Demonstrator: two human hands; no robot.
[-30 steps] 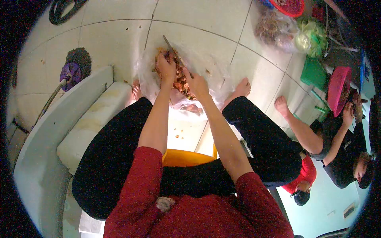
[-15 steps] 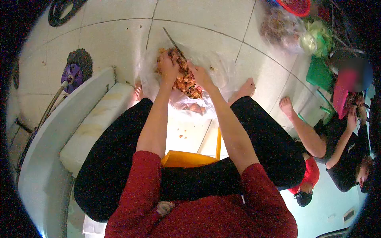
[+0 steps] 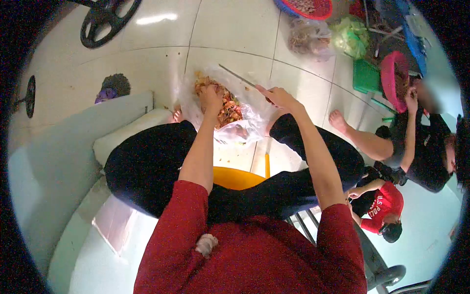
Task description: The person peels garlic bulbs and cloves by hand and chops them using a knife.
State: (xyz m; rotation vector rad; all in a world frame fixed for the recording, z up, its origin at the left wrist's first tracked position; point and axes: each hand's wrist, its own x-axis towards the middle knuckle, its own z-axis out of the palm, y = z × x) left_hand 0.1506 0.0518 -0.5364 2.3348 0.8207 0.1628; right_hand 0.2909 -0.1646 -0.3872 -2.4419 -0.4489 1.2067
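Note:
A heap of reddish-brown chopped food (image 3: 230,110), its kind too small to make out, lies on a clear plastic bag (image 3: 252,120) spread on the floor between my feet. My left hand (image 3: 211,98) is down on the heap's upper left, its fingers curled into the pieces. In my right hand (image 3: 281,97) is a long knife (image 3: 237,76), gripped by its handle right of the heap. Its thin blade points up and left, raised off the food above the bag's far edge.
Beneath me is a yellow stool (image 3: 237,177). At left stands a pale low wall (image 3: 73,130). Two people sit at right, one holding a pink basin (image 3: 393,81). A green basket (image 3: 366,76), filled plastic bags (image 3: 309,38) and a red colander (image 3: 320,12) stand at the far right.
My right hand has lifted the knife off the heap and moved right with it. My left hand stays on the food. The camera view has shifted.

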